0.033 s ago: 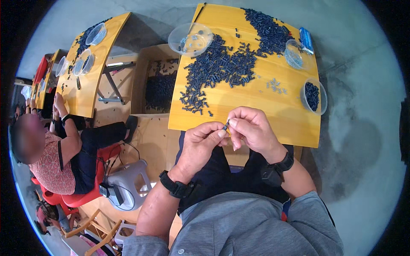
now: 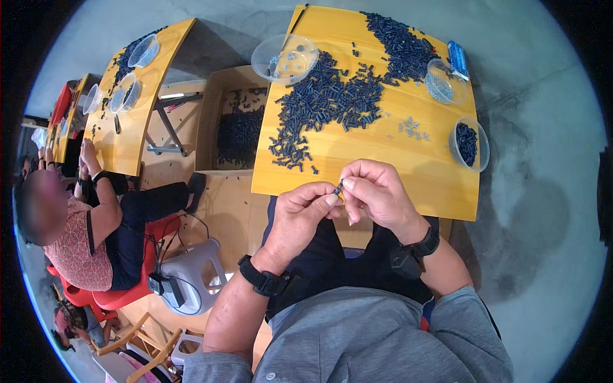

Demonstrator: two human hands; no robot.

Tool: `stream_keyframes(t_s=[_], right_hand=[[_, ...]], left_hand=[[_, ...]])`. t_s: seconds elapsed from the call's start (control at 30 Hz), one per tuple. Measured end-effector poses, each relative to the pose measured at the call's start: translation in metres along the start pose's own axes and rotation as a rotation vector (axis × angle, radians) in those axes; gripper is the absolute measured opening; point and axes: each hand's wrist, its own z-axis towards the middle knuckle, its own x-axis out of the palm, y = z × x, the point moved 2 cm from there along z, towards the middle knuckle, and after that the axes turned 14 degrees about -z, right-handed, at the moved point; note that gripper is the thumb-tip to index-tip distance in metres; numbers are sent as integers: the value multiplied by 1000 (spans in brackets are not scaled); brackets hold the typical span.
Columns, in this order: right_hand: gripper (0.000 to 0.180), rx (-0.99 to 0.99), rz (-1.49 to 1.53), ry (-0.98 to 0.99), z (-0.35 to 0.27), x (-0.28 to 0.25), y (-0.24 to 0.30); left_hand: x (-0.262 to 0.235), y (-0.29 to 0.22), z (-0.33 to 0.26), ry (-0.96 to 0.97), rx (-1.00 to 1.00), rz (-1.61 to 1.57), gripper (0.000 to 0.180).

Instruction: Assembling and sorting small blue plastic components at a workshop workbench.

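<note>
Just past the table's near edge, my two hands meet at the fingertips. Thumb and forefinger of my left hand (image 2: 300,214) pinch a small dark plastic piece (image 2: 337,190), tilted up to the right. My right hand (image 2: 378,195) is closed in a pinch at its upper end; whatever sits between those fingertips is too small to make out. Similar short dark pieces lie in a big heap (image 2: 319,102) on the yellow table (image 2: 370,182), with a second heap (image 2: 399,48) behind. Small silvery metal parts (image 2: 414,129) are scattered right of the heap.
Clear tubs stand around the table: one at far left (image 2: 255,59), one with metal parts (image 2: 431,91), one with dark pieces (image 2: 487,150). A blue box (image 2: 457,60) is at far right. Left are a cardboard box (image 2: 207,140), a grey stool (image 2: 185,274) and a seated person (image 2: 86,242).
</note>
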Motion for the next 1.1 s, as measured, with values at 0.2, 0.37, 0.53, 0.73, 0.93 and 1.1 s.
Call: stream_keyframes(t_s=[0.2,0.37,0.53,0.73,0.93,1.1], right_hand=[[11,-4,-62,34,0,-3,0],[10,-6,-147,94,0,-6,5],[10,6,-111,105,-1,-5,5],[10,-1,-120,36,-1,2,7],[8,-11,-94,50,-2,-1,9],[7,-105,-195,72,0,-2,13]], left_hand=[[0,1,0,-6,-23,-12,11],[0,1,-1,-13,-47,15,11],[-1,0,-1,4,-68,23,11],[1,-1,-2,-12,-53,63,11],[3,-6,-2,12,-10,67,11],[3,-5,-3,23,-19,97,10]])
